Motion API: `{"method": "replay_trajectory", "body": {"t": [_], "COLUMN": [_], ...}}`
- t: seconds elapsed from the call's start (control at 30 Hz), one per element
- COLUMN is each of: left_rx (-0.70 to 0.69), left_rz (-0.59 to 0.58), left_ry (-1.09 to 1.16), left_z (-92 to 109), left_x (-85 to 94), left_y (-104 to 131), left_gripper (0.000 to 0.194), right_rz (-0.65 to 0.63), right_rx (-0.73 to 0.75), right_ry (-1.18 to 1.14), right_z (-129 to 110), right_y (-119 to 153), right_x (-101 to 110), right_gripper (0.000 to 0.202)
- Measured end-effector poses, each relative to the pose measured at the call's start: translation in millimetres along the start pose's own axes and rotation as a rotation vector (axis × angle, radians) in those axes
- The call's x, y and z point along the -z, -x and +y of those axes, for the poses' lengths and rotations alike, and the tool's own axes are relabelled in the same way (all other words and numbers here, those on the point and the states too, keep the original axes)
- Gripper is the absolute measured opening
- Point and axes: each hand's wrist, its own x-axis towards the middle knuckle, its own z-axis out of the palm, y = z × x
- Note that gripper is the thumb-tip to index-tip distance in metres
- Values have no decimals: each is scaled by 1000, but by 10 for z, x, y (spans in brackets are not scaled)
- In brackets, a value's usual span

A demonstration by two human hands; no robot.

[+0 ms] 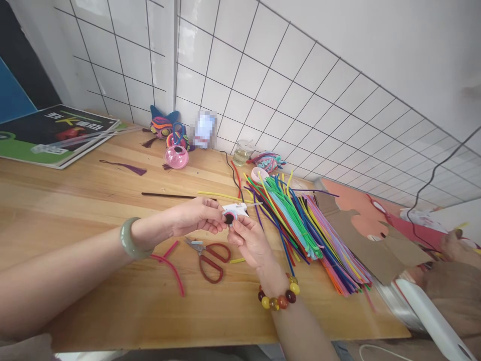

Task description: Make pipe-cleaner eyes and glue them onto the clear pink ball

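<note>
My left hand (205, 215) and my right hand (248, 238) meet over the middle of the table, both pinching a small round pipe-cleaner coil (229, 218). It has a dark centre and a paler blue and pink rim. Fingertips hide part of its edge. Just behind it lies a white glue gun (240, 208), partly covered by my hands. Below my left hand rest red-handled scissors (211, 260), blades pointing left. A bent pink pipe cleaner (175, 273) lies left of them. To the right of my hands spreads a big bundle of coloured pipe cleaners (296, 220).
Against the tiled wall stand a colourful pipe-cleaner animal (163, 125), a phone (205, 129), a glass jar (243, 152) and a pink bowl (176, 157). A purple tassel (128, 166) and a book (60, 133) lie left. Another person's hand (456, 245) shows at far right.
</note>
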Motion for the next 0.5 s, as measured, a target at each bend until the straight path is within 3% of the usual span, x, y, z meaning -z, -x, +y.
{"method": "replay_trajectory", "body": {"t": [0.5], "left_rx": [-16], "left_rz": [15], "left_ry": [-31], "left_z": [-8], "left_x": [28], "left_y": [-19], "left_gripper": [15], "right_rz": [73], "right_rx": [58], "right_ry": [96], "right_z": [13], "right_y": [-7], "right_x": [-8], "right_gripper": [19]}}
